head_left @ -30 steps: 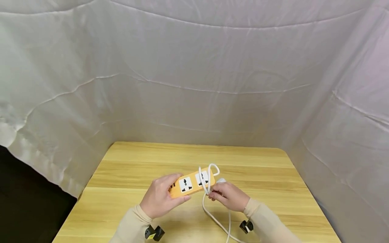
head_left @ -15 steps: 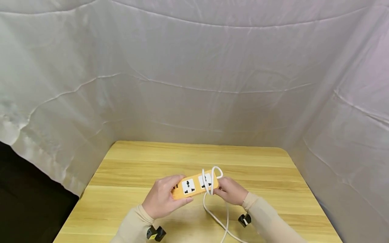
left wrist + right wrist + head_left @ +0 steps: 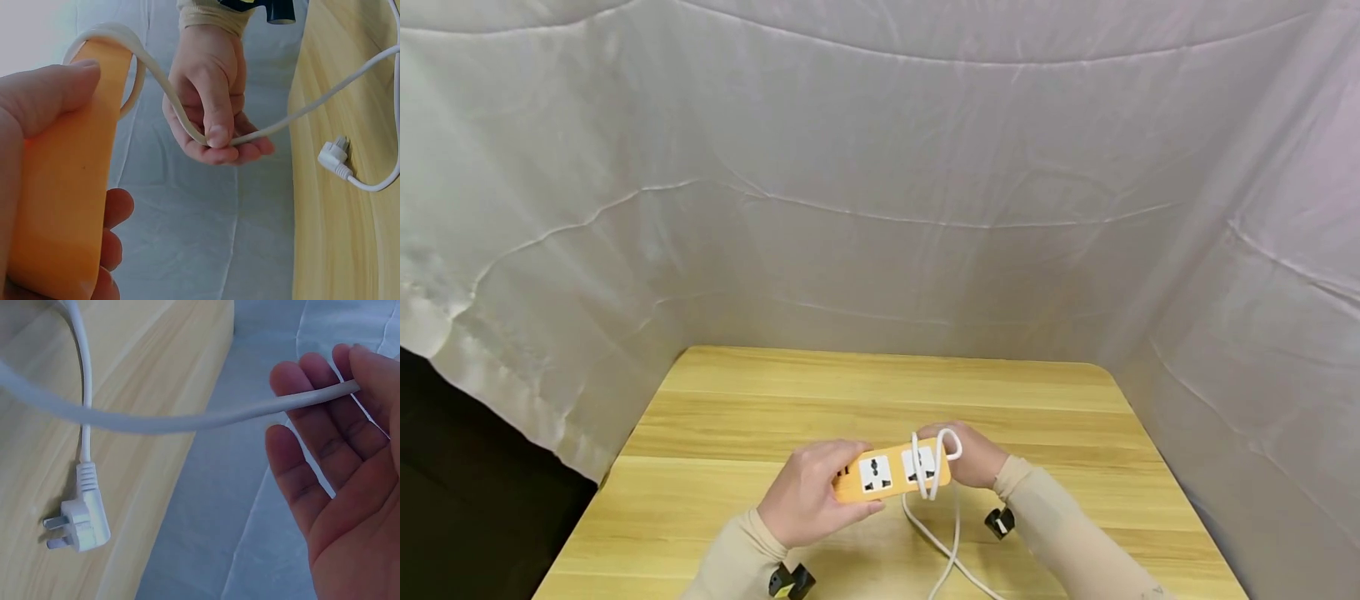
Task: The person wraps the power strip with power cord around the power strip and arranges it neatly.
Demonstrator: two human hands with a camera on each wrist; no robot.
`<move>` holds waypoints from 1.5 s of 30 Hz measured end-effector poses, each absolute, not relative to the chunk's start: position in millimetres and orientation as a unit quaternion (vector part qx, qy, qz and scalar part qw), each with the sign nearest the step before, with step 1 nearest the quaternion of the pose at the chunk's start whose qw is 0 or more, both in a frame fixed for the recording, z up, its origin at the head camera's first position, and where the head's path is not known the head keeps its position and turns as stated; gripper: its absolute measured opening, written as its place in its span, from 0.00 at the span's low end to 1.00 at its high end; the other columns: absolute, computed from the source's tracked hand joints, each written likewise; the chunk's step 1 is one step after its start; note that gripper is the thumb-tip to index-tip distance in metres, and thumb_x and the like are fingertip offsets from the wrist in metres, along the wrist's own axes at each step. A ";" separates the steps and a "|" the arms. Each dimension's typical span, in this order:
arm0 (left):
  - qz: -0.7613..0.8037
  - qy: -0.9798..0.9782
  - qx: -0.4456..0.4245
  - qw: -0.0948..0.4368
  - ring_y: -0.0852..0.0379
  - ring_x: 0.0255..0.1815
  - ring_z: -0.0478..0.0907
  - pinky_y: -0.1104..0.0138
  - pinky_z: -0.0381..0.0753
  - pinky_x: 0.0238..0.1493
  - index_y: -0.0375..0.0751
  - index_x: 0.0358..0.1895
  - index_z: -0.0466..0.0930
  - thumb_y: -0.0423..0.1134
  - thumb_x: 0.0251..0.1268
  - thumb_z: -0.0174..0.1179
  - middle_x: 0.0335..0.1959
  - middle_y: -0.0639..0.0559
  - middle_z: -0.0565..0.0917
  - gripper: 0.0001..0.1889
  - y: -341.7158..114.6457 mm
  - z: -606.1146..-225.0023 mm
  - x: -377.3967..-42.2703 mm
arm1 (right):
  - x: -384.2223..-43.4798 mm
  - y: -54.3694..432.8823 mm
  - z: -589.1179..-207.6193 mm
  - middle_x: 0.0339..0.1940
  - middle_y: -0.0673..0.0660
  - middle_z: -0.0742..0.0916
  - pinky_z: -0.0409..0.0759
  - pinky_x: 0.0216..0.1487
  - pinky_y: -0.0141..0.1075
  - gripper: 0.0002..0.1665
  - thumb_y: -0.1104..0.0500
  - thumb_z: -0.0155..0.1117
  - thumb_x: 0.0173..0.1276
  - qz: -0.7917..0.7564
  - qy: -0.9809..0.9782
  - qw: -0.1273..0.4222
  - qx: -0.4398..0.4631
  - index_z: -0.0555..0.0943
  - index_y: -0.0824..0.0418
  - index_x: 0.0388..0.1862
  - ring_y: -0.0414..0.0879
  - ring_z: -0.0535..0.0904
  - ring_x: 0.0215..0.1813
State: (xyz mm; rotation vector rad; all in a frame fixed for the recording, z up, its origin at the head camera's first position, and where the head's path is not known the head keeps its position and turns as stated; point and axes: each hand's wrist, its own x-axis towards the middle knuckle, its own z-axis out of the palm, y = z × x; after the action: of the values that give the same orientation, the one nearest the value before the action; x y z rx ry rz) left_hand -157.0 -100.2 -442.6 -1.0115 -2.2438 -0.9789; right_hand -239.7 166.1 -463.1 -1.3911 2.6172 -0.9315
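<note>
My left hand (image 3: 812, 496) grips the left end of an orange power strip (image 3: 895, 473) with white sockets, held up over the table. White cord (image 3: 936, 471) is looped round the strip's right end. Behind that end, my right hand (image 3: 973, 457) pinches the cord between thumb and fingers, as the left wrist view shows on the cord (image 3: 262, 132). Its fingertips are partly hidden by the strip in the head view. The cord's plug (image 3: 87, 519), with its metal prongs showing, lies on the table in the right wrist view.
The wooden table (image 3: 760, 392) spreads beneath both hands. Loose cord trails off its near side, crossing itself below the strip. Grey fabric (image 3: 880, 208) hangs behind and on both sides. Small black cameras are strapped at both wrists.
My right hand has gone from below the strip's right end to behind and above it, carrying the cord. The strip has shifted slightly right and down and turned more level.
</note>
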 end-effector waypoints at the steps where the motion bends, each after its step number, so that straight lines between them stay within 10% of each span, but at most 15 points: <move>1: -0.353 -0.823 -0.371 0.247 0.67 0.30 0.76 0.75 0.75 0.30 0.42 0.48 0.80 0.50 0.44 0.76 0.36 0.55 0.84 0.28 -99.5 -442.7 -156.0 | -240.5 165.8 -462.6 0.38 0.47 0.86 0.80 0.45 0.37 0.11 0.65 0.68 0.60 -0.298 0.838 0.019 -0.457 0.82 0.54 0.41 0.39 0.81 0.41; 14: -0.297 -0.827 -0.384 0.283 0.61 0.36 0.81 0.68 0.81 0.36 0.41 0.46 0.81 0.51 0.35 0.79 0.37 0.54 0.84 0.31 -93.7 -448.3 -149.4 | -260.1 163.9 -460.1 0.35 0.48 0.85 0.78 0.36 0.31 0.11 0.62 0.50 0.76 -0.278 0.836 0.071 -0.468 0.81 0.54 0.42 0.34 0.76 0.33; 45: -0.288 -0.831 -0.400 0.260 0.66 0.33 0.78 0.73 0.77 0.32 0.44 0.46 0.80 0.52 0.37 0.78 0.36 0.57 0.83 0.30 -86.9 -458.7 -149.3 | -279.3 141.6 -417.3 0.40 0.44 0.83 0.78 0.48 0.35 0.06 0.64 0.63 0.67 -0.167 0.830 -0.057 -0.529 0.80 0.52 0.35 0.37 0.78 0.44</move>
State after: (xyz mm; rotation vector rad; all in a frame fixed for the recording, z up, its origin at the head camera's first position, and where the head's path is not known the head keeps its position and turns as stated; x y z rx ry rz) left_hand -149.3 -86.9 -458.7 -1.0823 -2.2495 -0.7788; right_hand -279.3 141.6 -417.3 -1.7271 2.7065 -0.5444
